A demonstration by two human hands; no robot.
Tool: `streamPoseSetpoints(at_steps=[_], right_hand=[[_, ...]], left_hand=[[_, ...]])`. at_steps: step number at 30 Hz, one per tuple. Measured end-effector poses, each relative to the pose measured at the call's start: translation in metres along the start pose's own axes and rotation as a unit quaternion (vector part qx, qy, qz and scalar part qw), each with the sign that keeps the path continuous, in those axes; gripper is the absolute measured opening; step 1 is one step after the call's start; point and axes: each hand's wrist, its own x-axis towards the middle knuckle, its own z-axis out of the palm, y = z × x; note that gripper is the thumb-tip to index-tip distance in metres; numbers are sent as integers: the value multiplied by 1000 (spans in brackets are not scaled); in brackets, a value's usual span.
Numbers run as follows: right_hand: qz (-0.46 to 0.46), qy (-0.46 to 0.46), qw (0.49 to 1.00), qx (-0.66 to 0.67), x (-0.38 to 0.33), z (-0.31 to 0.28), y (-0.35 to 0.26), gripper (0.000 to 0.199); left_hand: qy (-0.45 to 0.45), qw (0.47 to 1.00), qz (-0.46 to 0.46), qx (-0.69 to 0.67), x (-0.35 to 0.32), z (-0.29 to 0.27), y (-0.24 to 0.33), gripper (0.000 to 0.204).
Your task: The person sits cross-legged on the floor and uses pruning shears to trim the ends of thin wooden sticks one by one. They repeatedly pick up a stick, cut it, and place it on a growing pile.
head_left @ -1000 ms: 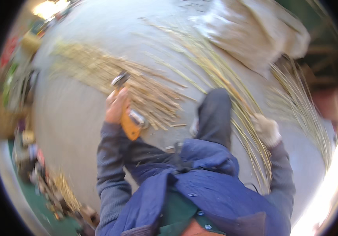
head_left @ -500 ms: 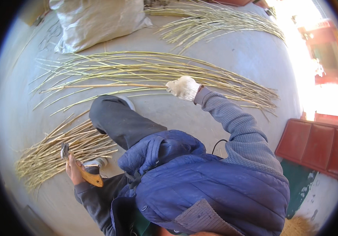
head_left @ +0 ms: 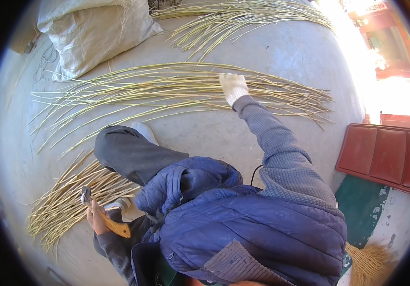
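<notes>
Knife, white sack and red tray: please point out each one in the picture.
Knife (head_left: 112,224): head view, on its orange wooden handle, held in the left hand.
White sack (head_left: 95,33): head view, on its wrinkled middle.
Red tray (head_left: 386,157): head view, on its middle panel.

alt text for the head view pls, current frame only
Seated on a concrete floor, a person in a blue padded jacket reaches a white-gloved right hand onto a long spread of pale yellow reeds. The bare left hand holds a wooden-handled knife beside a shorter reed pile; a white sack lies beyond.
</notes>
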Motion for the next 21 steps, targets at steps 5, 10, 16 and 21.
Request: streamPoseSetpoints(at_steps=[5, 10, 16, 21], right_hand=[[-97, 136, 977, 135, 53, -105, -129, 23], [-270, -17, 803, 530, 7, -221, -274, 45], [-388, -425, 561, 594, -30, -257, -390, 50], [-355, -497, 547, 572, -45, -249, -421, 42]], left_hand=[[30, 997, -41, 65, -45, 30, 29, 23], [-56, 992, 45, 102, -54, 58, 74, 23], [-64, 995, 74, 32, -73, 46, 77, 37], [-22, 971, 190, 146, -76, 27, 49, 40]])
